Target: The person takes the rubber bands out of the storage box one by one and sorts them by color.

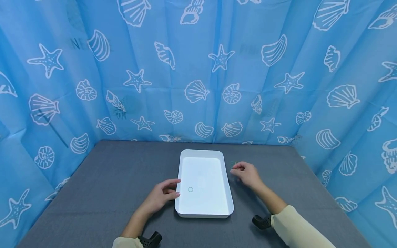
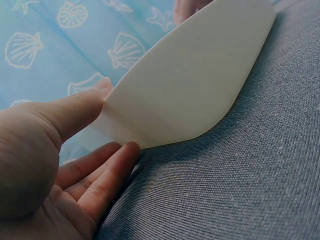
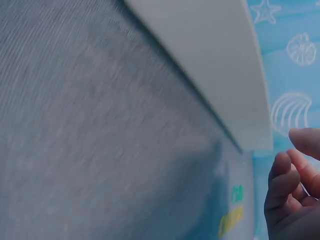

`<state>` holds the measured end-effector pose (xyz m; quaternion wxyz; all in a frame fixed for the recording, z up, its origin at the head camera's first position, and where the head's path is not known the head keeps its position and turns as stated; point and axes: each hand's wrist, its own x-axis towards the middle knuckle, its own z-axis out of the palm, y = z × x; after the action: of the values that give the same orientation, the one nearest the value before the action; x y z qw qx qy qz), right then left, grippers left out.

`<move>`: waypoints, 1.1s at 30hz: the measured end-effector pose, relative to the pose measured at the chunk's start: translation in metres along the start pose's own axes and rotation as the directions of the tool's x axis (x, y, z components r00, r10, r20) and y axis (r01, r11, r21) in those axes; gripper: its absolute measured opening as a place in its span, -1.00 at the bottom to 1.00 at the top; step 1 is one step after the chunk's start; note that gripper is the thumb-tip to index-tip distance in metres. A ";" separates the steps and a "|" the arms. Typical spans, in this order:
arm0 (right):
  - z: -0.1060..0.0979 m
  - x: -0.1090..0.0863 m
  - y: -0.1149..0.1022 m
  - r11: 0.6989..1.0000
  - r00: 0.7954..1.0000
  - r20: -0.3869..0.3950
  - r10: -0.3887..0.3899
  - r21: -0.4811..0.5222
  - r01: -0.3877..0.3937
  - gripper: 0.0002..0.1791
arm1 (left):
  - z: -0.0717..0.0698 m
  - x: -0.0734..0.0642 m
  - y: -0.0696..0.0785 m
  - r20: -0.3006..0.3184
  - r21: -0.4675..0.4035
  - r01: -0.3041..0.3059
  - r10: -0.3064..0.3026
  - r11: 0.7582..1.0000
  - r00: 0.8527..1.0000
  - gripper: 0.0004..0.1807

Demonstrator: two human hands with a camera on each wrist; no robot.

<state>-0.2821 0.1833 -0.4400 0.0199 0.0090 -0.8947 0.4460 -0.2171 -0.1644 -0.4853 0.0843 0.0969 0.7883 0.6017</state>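
A white rectangular tray [image 1: 203, 186] lies on the grey cloth, with a thin green ring [image 1: 188, 189] inside it near the left side. My left hand [image 1: 163, 193] holds the tray's left wall. In the left wrist view, the thumb [image 2: 90, 102] is at the rim and fingers [image 2: 117, 167] touch low on the side. Right of the tray, my right hand [image 1: 246, 173] hovers with loosely bent fingers, thumb apart from them in the right wrist view; nothing shows between them. Close by on the cloth lie a small green piece [image 3: 237, 194] and a yellow piece [image 3: 231, 221], both blurred.
Grey cloth [image 1: 133, 162] covers the table around the tray. A blue curtain [image 1: 198, 69] with white shells and starfish hangs along the back and both sides. Black devices are strapped at both wrists.
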 end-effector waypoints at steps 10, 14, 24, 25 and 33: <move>0.017 0.005 -0.029 1.000 0.996 0.091 -0.001 0.014 0.000 -0.88 | -0.001 -0.001 0.001 0.012 -0.015 0.003 -0.003 1.000 1.000 -0.46; 0.024 0.007 -0.039 0.999 0.986 0.164 -0.030 0.024 0.026 -0.88 | 0.000 -0.001 0.002 0.017 -0.018 -0.001 0.002 1.000 1.000 -0.46; 0.043 0.012 -0.064 0.988 0.910 0.391 -0.141 0.003 0.152 -0.83 | -0.001 -0.001 0.000 0.018 -0.018 0.002 -0.001 1.000 1.000 -0.46; 0.045 0.013 -0.065 0.986 0.892 0.426 -0.151 -0.004 0.169 -0.81 | -0.001 0.000 0.000 0.015 -0.015 0.003 -0.003 1.000 1.000 -0.47; 0.059 0.021 -0.079 0.949 0.678 0.711 -0.186 -0.050 0.312 -0.69 | -0.001 0.001 -0.001 0.017 -0.007 -0.003 0.003 1.000 1.000 -0.48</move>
<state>-0.3016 0.0882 -0.4113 -0.2578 0.2970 -0.8598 0.3256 -0.2188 -0.1657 -0.4861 0.0902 0.1029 0.7854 0.6037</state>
